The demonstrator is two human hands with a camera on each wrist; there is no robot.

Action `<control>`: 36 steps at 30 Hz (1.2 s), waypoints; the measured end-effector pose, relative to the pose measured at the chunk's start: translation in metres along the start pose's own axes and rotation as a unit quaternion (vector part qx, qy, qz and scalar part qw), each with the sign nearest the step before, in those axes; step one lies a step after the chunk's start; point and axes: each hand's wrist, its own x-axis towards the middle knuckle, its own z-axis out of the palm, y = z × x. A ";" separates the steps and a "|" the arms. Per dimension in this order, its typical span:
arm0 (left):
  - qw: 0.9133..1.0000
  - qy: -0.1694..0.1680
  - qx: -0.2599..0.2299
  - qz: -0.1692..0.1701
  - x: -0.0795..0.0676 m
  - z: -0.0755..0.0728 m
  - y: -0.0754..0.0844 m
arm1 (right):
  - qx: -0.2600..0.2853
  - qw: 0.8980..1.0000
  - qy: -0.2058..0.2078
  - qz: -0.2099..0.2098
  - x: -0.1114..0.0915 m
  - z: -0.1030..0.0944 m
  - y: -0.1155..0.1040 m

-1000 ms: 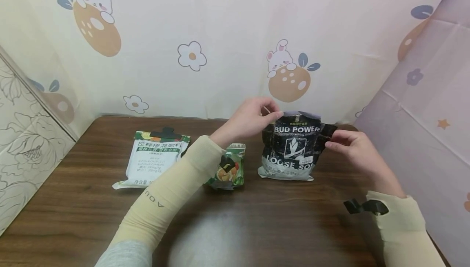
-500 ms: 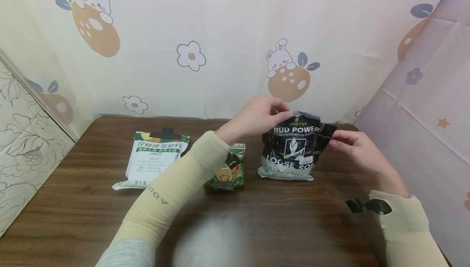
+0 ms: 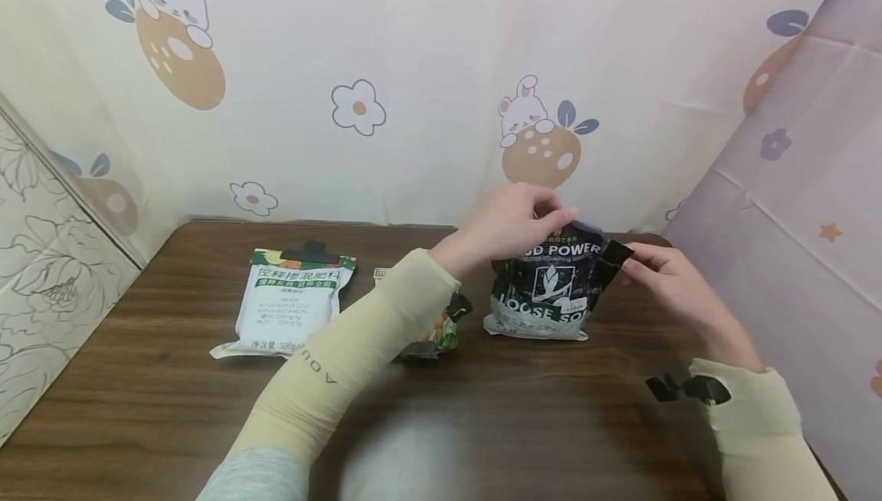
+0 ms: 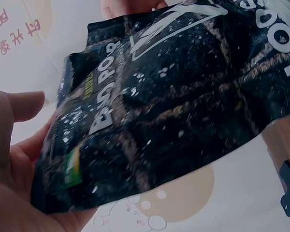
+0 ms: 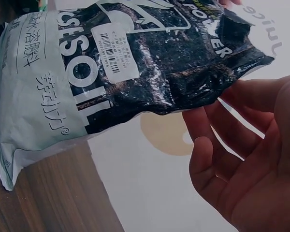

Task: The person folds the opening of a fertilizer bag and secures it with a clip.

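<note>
A black and white bag of loose soil stands upright on the table, right of centre in the head view. My left hand is at its top edge, thumb in front and fingers reaching behind. The left wrist view shows this left thumb raised off the bag's face. Fingers of my right hand pinch the bag's top right corner, which sticks out sideways; in the right wrist view the other fingers curl below that edge. Part of the bag's top is hidden behind my left hand.
A white and green fertilizer bag with a black clip lies at left on the brown table. A small green packet is partly covered by my left forearm. A patterned cloth hangs behind.
My left hand has slid right along the bag's top edge, and the top now sits lower and covers less of the backdrop. The right hand stays at the corner.
</note>
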 end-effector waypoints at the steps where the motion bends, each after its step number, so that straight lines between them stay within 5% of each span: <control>1: 1.000 0.005 0.003 -0.004 0.000 0.001 0.001 | 0.002 1.000 0.000 -0.001 0.000 0.000 0.000; 12: 0.998 0.019 0.035 -0.038 0.002 0.009 0.006 | 0.110 0.994 -0.005 -0.015 0.001 0.007 0.001; 21: 0.998 0.019 0.006 -0.058 0.000 0.010 0.007 | 0.040 0.999 -0.005 0.021 0.001 0.013 -0.007; 36: 0.998 0.019 0.024 -0.051 -0.001 0.006 0.004 | 0.020 0.999 -0.008 0.036 0.002 0.019 -0.015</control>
